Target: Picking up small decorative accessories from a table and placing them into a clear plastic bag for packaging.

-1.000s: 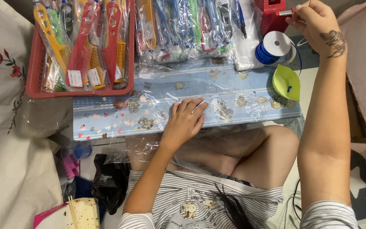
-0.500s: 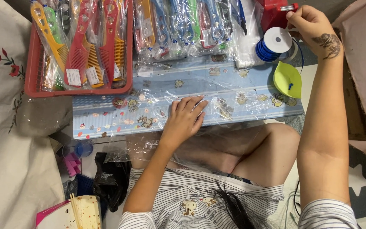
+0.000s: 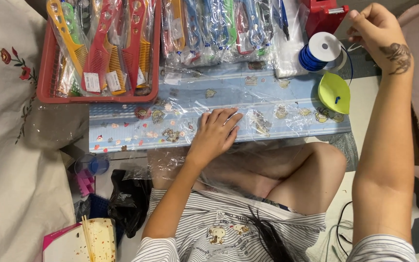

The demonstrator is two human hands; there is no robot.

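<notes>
- a clear crinkled plastic sheet is pinned flat under the left hand, fingers spread and pressed down on the pale blue patterned board; were the pressure eased, the slippery film could likely slide toward the lap.
- the red plastic basket of bagged combs sits well beyond the pinning fingers; a dragged sheet might snag its rim.
- the lime-green leaf-shaped dish lies just below the right hand; it could be knocked by the forearm.
- the right fingertips are pinched together, apparently on a thin strand near the blue thread spool; what is pinched cannot be told, and a hard pull could topple the spool.
</notes>
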